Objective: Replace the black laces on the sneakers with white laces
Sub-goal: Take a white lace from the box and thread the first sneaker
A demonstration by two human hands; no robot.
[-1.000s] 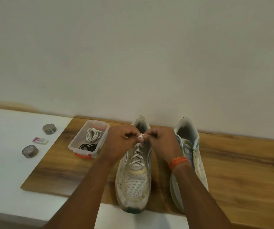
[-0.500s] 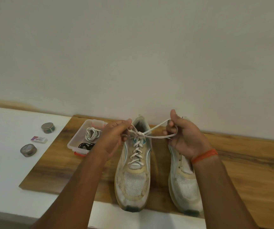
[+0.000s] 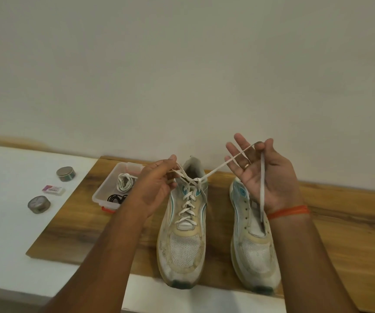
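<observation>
left hand (image 3: 154, 188) pinches flat white lace (image 3: 218, 169) at centre frame, anchoring the knot. right hand (image 3: 270, 177), fingers spread, thumb-pinches the other end, pulling it taut over worn white mesh sneaker (image 3: 185, 222).

I count two worn white mesh sneakers (image 3: 183, 236), two round grey metal tins (image 3: 65, 174), one clear plastic box (image 3: 105, 192), one small white eraser (image 3: 54, 190).

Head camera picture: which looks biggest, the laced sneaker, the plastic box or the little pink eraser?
1. Laced sneaker
2. Plastic box
3. Pink eraser
The sneaker lies nearer the camera, which adds somewhat to its lead.
</observation>
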